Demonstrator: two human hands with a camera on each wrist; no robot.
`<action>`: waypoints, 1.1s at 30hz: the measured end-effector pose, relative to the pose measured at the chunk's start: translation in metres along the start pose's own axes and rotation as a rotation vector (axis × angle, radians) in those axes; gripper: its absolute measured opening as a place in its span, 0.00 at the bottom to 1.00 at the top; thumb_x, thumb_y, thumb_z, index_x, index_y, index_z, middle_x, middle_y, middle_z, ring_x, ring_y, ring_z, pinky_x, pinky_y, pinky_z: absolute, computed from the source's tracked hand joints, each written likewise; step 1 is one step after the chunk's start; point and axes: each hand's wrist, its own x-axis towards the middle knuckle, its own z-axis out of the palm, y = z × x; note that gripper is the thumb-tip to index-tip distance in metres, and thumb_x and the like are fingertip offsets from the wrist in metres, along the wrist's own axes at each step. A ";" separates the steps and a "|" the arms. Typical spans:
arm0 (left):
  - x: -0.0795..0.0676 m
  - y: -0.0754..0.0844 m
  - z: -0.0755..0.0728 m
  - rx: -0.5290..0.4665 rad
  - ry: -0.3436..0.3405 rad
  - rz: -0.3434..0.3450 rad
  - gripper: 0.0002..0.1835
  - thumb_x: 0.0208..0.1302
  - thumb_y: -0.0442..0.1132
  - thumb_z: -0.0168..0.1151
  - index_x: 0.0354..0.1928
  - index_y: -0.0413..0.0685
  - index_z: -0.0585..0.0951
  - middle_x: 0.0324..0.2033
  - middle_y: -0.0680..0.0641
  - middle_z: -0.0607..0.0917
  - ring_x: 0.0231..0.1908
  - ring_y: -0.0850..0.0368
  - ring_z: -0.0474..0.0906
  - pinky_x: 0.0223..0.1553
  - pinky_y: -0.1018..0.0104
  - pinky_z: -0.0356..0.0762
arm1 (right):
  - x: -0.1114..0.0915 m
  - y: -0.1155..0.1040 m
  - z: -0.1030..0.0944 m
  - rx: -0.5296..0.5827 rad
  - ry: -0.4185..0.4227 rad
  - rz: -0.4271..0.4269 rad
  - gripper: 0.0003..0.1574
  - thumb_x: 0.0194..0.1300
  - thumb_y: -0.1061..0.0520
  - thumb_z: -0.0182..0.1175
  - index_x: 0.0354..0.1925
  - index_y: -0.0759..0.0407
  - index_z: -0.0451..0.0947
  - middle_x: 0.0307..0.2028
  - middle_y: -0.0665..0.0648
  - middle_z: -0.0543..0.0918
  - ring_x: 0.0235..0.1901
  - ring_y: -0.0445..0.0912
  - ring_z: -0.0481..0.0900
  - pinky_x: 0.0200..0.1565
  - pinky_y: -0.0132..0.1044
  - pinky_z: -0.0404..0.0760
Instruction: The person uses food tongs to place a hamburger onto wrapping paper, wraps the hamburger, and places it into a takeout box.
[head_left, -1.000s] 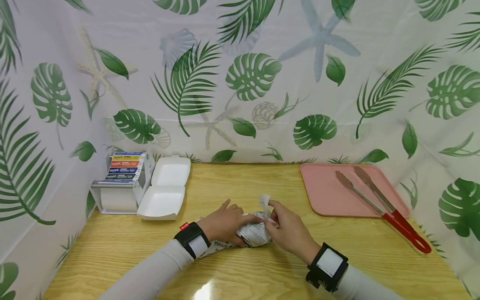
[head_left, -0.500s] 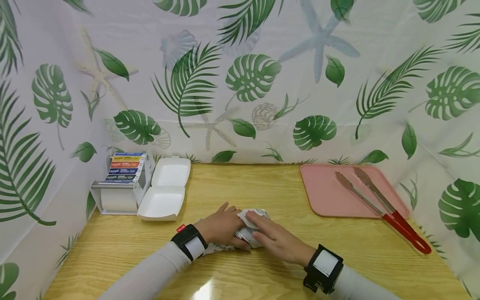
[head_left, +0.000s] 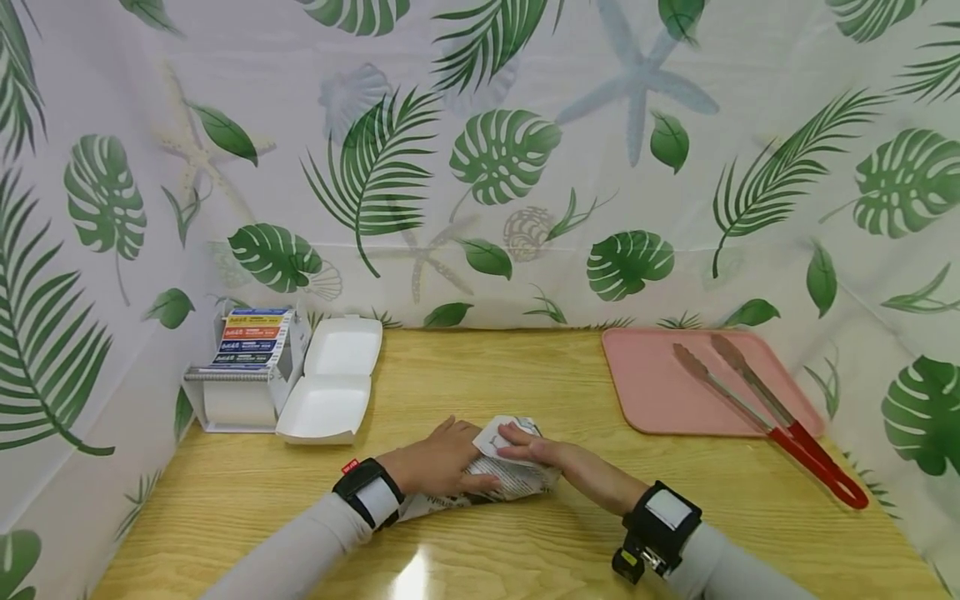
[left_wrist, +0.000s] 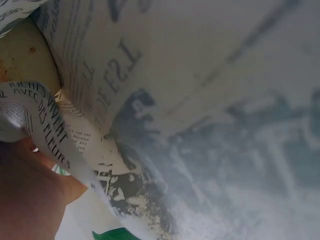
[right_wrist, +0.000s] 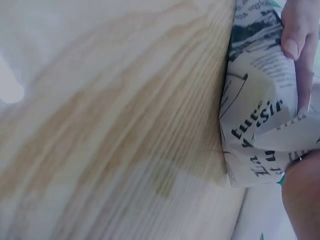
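A bundle of printed newspaper-style wrapping paper (head_left: 517,477) lies on the table in front of me. My left hand (head_left: 433,460) rests across its left part, thumb stretched along the paper. On the right end, my right hand (head_left: 573,467) presses a folded flap (head_left: 498,435) down with straight fingers. The right wrist view shows the printed paper (right_wrist: 260,120) close up, with the left thumb (right_wrist: 294,42) lying on it. Through a gap in the left wrist view, a pale tan thing (left_wrist: 30,57) with reddish-brown specks shows inside the paper; its kind is unclear.
An open white clamshell box (head_left: 326,408) stands at the back left, beside a dispenser (head_left: 243,367) with coloured labels and a white roll. Red-handled tongs (head_left: 795,450) lie across a pink tray (head_left: 645,400) on the right. A leaf-patterned cloth (head_left: 525,283) stands behind the wooden table.
The right hand was pinching the paper's upright end; it then folded that end over to the left and now presses it down. The left hand has shifted slightly left and nearer.
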 end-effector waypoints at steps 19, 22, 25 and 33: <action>-0.013 -0.005 0.007 0.252 0.303 0.182 0.25 0.72 0.63 0.56 0.60 0.55 0.80 0.65 0.53 0.76 0.65 0.55 0.70 0.68 0.56 0.65 | 0.003 0.003 0.007 -0.196 0.035 -0.056 0.32 0.85 0.50 0.30 0.71 0.60 0.71 0.80 0.58 0.49 0.78 0.59 0.37 0.72 0.67 0.42; -0.016 -0.004 0.007 0.286 0.292 0.194 0.24 0.73 0.62 0.56 0.58 0.55 0.81 0.66 0.53 0.76 0.65 0.54 0.70 0.69 0.56 0.64 | -0.001 0.006 0.004 -0.109 0.069 -0.057 0.32 0.86 0.48 0.32 0.71 0.60 0.70 0.79 0.57 0.53 0.78 0.58 0.40 0.72 0.66 0.44; -0.018 -0.003 0.005 0.304 0.296 0.211 0.24 0.72 0.62 0.56 0.59 0.55 0.81 0.66 0.53 0.77 0.65 0.55 0.72 0.70 0.54 0.62 | -0.005 0.009 -0.003 -0.077 0.146 -0.061 0.29 0.85 0.48 0.39 0.70 0.59 0.72 0.76 0.57 0.61 0.77 0.58 0.48 0.72 0.63 0.50; -0.019 -0.002 0.002 0.317 0.329 0.233 0.23 0.70 0.59 0.61 0.56 0.52 0.84 0.60 0.51 0.83 0.62 0.56 0.76 0.71 0.52 0.61 | -0.003 0.017 -0.008 -0.465 0.139 -0.162 0.38 0.73 0.46 0.61 0.74 0.60 0.66 0.76 0.61 0.60 0.76 0.60 0.54 0.69 0.61 0.59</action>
